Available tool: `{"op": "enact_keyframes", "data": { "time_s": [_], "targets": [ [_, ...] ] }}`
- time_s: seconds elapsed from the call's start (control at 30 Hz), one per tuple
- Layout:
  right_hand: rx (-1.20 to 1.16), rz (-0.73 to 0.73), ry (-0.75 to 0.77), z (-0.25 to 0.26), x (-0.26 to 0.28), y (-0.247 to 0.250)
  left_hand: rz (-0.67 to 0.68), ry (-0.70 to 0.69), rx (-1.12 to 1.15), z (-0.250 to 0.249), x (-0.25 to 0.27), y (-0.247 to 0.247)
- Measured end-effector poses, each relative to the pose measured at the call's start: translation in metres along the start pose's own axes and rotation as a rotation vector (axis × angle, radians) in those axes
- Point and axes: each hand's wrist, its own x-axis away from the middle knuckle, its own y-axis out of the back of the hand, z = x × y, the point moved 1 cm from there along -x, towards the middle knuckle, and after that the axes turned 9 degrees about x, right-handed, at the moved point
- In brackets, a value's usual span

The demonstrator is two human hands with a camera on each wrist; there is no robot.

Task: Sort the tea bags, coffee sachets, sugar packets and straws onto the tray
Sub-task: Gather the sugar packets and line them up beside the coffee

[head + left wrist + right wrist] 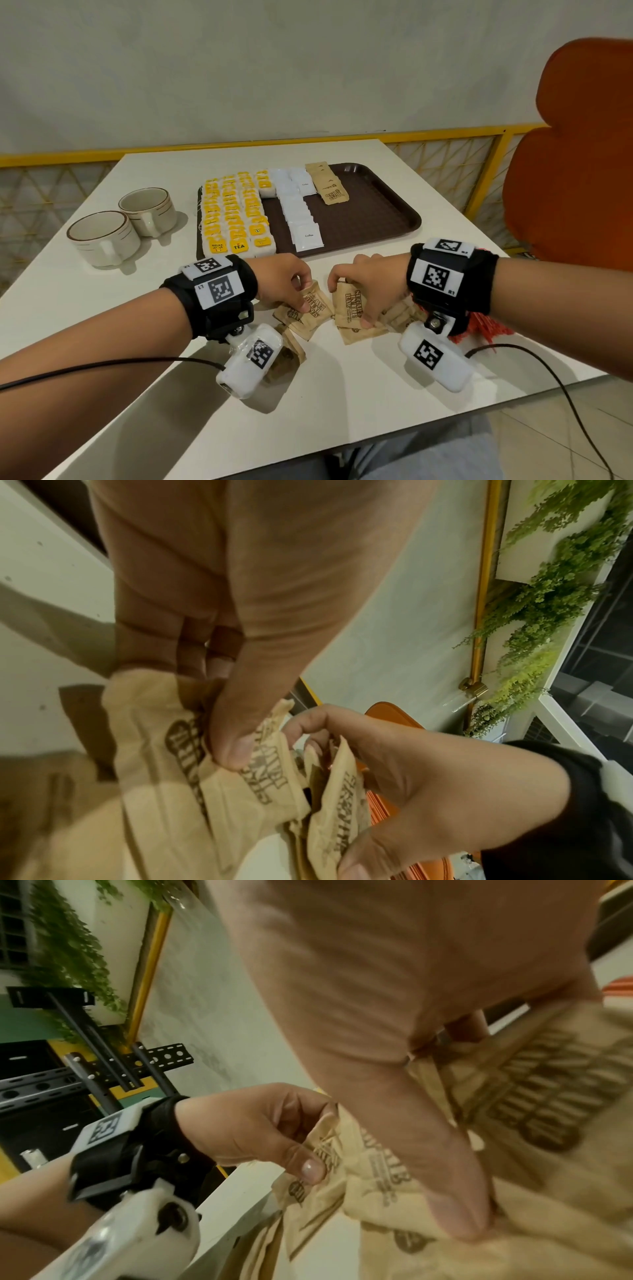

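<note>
From my head camera, my left hand [284, 284] pinches a brown sugar packet [310, 306] and my right hand [368, 286] pinches another sugar packet [352, 308], both over the pile on the white table [342, 394], in front of the brown tray [370, 209]. On it lie tea bags [236, 212], coffee sachets [298, 209] and more sugar packets [329, 185]. Two cups [120, 226] stand to its left; red straws [479, 329] lie by my right wrist. An orange chair [575, 150] and yellow railing [445, 133] border a pale wall.

My left wrist shows my thumb [236, 739] on the packet, hanging greenery [541, 601] beyond.

My right wrist shows greenery [72, 942] and a black metal rack [92, 1058].
</note>
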Motion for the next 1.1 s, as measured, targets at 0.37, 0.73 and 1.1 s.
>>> {"op": "enact_keyframes", "data": {
  "time_s": [0.37,0.73,1.1],
  "targets": [
    [-0.092,-0.009,0.042,0.007,-0.011,0.015,-0.031,0.015,0.155,0.007,0.003,0.0],
    [-0.521,-0.165,0.117,-0.021,-0.013,0.025,-0.371,-0.08,1.056,0.031,0.02,0.015],
    [-1.633,-0.281,0.391,-0.025,-0.035,0.021,-0.625,-0.123,1.621,0.044,0.02,-0.003]
  ]
}}
